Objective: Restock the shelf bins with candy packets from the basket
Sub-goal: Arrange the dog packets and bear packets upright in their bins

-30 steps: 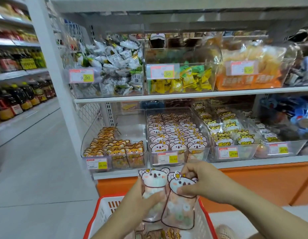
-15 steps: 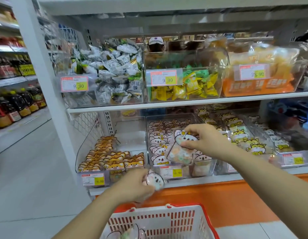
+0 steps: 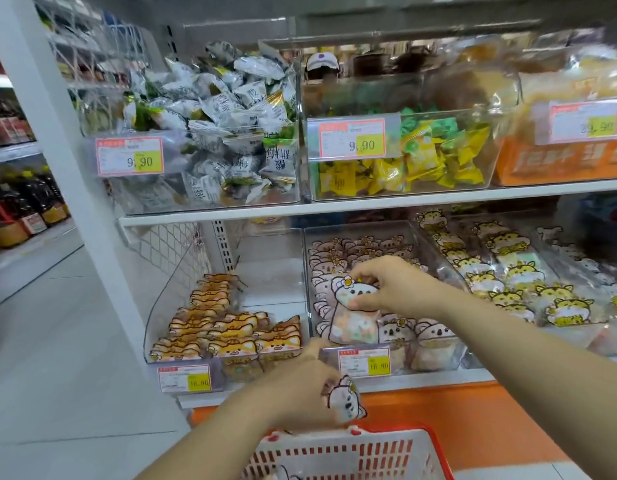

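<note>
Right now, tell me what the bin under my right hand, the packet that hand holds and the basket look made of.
The bin: clear rigid plastic, likely acrylic; glossy, contents show through its walls.
The packet in the right hand grip: thin glossy plastic film, printed koala head, see-through body showing candies.
The basket: hard moulded plastic, white slotted wall, red rim, fairly matte.

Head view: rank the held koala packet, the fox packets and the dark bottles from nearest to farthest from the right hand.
1. Koala packet: pinched in the right hand's fingers, over the middle bin.
2. Fox packets: to the left, same row.
3. Dark bottles: far left, across the aisle.
</note>
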Demonstrator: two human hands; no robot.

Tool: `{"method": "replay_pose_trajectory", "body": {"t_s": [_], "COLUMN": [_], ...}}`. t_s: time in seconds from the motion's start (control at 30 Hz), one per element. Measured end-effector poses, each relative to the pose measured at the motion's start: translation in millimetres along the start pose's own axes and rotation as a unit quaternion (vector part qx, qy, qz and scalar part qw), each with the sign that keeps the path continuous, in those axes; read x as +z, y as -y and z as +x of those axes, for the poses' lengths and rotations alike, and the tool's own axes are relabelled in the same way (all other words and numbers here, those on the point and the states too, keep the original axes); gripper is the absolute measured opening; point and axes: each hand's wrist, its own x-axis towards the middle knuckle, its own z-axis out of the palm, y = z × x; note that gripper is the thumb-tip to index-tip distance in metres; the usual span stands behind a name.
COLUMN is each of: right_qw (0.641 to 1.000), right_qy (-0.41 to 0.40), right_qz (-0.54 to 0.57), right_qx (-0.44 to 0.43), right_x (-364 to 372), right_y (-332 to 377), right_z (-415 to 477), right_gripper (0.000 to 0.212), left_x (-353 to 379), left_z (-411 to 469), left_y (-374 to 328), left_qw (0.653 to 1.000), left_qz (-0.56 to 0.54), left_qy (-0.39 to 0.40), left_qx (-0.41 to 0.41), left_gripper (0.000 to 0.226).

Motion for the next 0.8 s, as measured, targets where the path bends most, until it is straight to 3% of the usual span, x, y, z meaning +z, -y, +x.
{"method": "replay_pose_trajectory", "body": {"t_s": [0.23, 0.37, 0.5, 0.7, 0.8], "right_qw": [0.999, 0.999, 0.997, 1.0, 1.0], "right_qy": [0.007, 0.026, 0.031, 0.021, 0.019], "right_qz": [0.052, 0.043, 0.071, 0.007, -0.02], "right_qx": [0.007, 0.004, 0.004, -0.013, -0.013], "right_x": [-8, -6, -10, 26, 46], "right_y": [-18, -17, -20, -4, 3], "right_z": [-3, 0, -4, 2, 7], "right_gripper": [0.032, 0.024, 0.028, 0.018, 0.033], "left_x": [8, 12, 22, 18, 19], "left_z": [12, 15, 12, -11, -18], "left_y": [2, 0, 6, 17, 21], "left_qw": [0.999, 0.999, 0.996, 0.985, 0.982], "left_qz": [0.035, 0.039, 0.075, 0.138, 0.152], "left_qy": [0.002, -0.011, -0.055, -0.106, -0.113], "left_qx": [-0.015, -0.014, 0.002, 0.015, 0.015], "left_gripper": [0.023, 0.033, 0.025, 0.031, 0.029]}}
